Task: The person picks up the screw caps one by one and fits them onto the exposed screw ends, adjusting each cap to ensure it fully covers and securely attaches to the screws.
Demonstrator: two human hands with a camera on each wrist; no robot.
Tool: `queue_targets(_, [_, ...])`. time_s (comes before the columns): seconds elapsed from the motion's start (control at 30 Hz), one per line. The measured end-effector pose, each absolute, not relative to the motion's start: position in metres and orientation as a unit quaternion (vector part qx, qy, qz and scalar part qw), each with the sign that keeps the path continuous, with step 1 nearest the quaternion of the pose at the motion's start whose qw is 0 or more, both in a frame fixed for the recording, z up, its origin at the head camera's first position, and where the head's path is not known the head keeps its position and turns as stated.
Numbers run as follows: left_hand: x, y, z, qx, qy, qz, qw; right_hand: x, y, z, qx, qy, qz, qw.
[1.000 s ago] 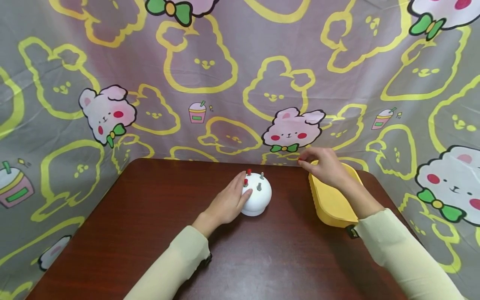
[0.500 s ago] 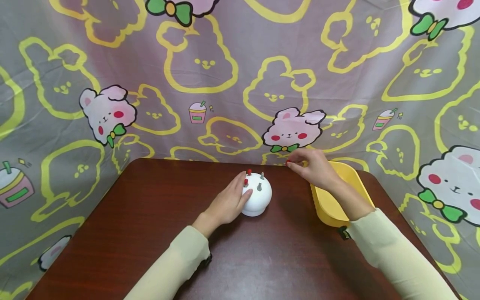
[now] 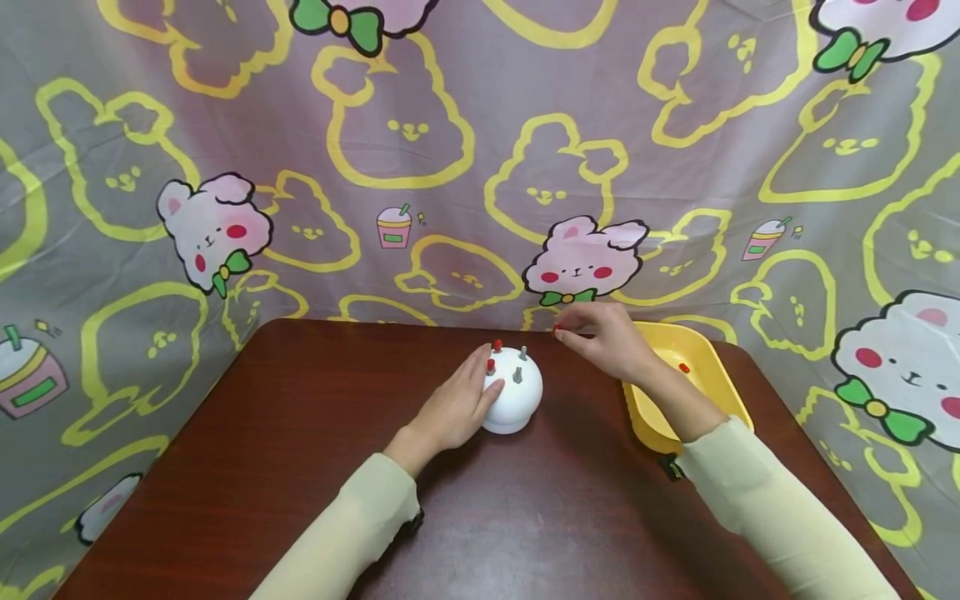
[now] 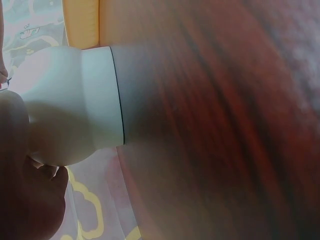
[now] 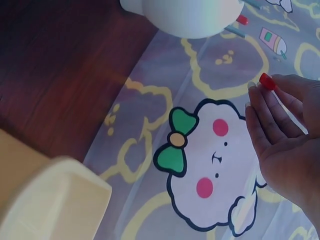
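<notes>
A white round-topped base [image 3: 513, 396] stands on the table, with several short grey metal posts [image 3: 518, 375] like switch levers on its dome. Two posts on its left side wear red caps [image 3: 491, 365]. My left hand [image 3: 453, 404] holds the dome from the left, thumb at the front and fingers along the far side; the left wrist view shows the dome [image 4: 55, 105] close against the palm. Behind and right of the dome, my right hand [image 3: 603, 337] pinches a small red cap [image 5: 267, 81] between thumb and fingertips, in the air.
A yellow tray [image 3: 716, 375] stands on the right of the table, partly under my right forearm, with another red cap [image 3: 684, 367] in it. The brown table [image 3: 337, 367] ends at a cartoon-print cloth [image 3: 420, 108] that hangs at the back and sides.
My right hand has moved left from over the tray towards the dome, carrying the red cap. The red cap in the tray has come into sight. My left hand has stayed in place.
</notes>
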State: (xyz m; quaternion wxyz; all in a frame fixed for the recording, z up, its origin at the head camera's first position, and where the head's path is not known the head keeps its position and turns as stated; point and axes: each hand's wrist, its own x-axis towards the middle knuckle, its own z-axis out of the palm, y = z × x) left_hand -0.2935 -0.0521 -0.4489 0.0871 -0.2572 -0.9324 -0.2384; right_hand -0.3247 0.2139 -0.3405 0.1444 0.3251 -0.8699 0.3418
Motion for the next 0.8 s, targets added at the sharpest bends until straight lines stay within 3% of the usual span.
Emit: queue_targets(0.8, [-0.295,-0.053,-0.449,-0.259,-0.933,-0.236,0.085,-0.33,0.191,-0.352,0.355,-0.863,0.33,0.144])
